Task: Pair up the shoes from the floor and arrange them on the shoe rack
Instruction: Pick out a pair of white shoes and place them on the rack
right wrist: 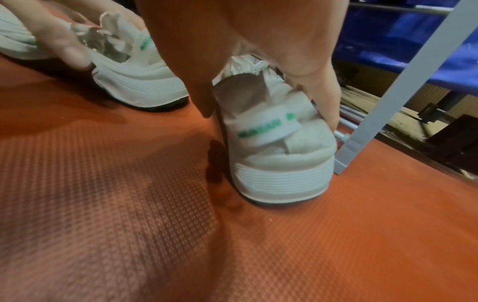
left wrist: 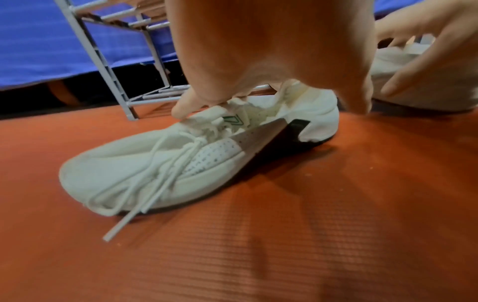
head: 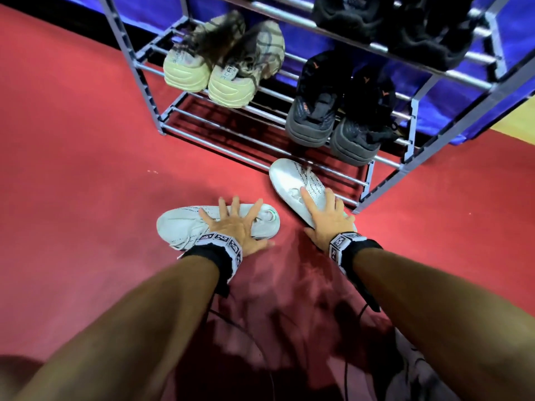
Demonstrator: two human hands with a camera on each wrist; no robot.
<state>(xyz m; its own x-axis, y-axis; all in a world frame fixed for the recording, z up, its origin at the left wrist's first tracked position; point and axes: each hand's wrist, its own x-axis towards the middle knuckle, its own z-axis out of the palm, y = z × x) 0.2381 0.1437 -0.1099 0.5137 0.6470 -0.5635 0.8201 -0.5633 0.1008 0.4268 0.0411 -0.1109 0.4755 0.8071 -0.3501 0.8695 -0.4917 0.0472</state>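
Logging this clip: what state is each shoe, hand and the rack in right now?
Left white shoe: on floor, upright, laces loose.
Right white shoe: on floor by rack, upright.
Left hand: spread over left white shoe.
Right hand: fingers straddling the heel.
Beige pair: on shoe rack.
Dark pair: on rack.

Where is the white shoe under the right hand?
In the head view, the white sneaker stands on the red mat, beside the shoe rack's front corner leg, under the right hand.
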